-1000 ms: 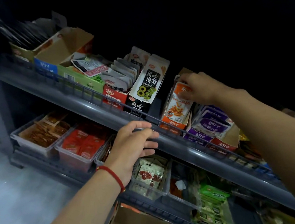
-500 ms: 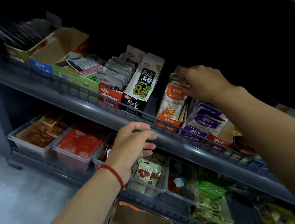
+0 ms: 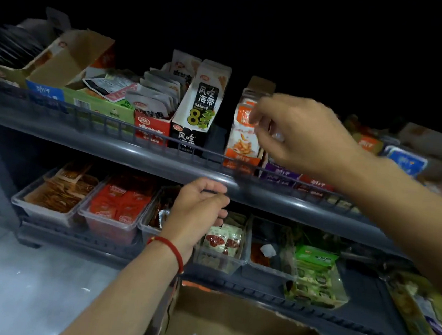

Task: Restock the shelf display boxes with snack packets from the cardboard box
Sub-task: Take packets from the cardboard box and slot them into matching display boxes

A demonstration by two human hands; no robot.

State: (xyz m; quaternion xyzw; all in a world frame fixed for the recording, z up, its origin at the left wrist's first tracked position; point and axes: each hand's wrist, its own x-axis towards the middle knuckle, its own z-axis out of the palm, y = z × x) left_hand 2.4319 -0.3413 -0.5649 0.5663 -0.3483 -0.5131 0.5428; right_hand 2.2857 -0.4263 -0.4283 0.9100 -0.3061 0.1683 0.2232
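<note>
The upper shelf (image 3: 161,159) carries the display boxes; the carton (image 3: 240,326) waits below both hands. The right hand (image 3: 297,136) has lifted clear of the orange packets (image 3: 244,134), now just left of its loosely curled, empty fingers, so that batch looks seated. The left hand (image 3: 198,205) still grips the shelf's edge.

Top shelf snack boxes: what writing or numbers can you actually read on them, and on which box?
"风吃海带" and a big "8": upper panel of the black and white display box.
"风吃": lower front of that same box; the rest is cut off by the shelf rail.
Red display box: white characters, too blurred to read.
Orange display box near the right hand: blurred.
Purple display box, blue label: blurred logos only.
</note>
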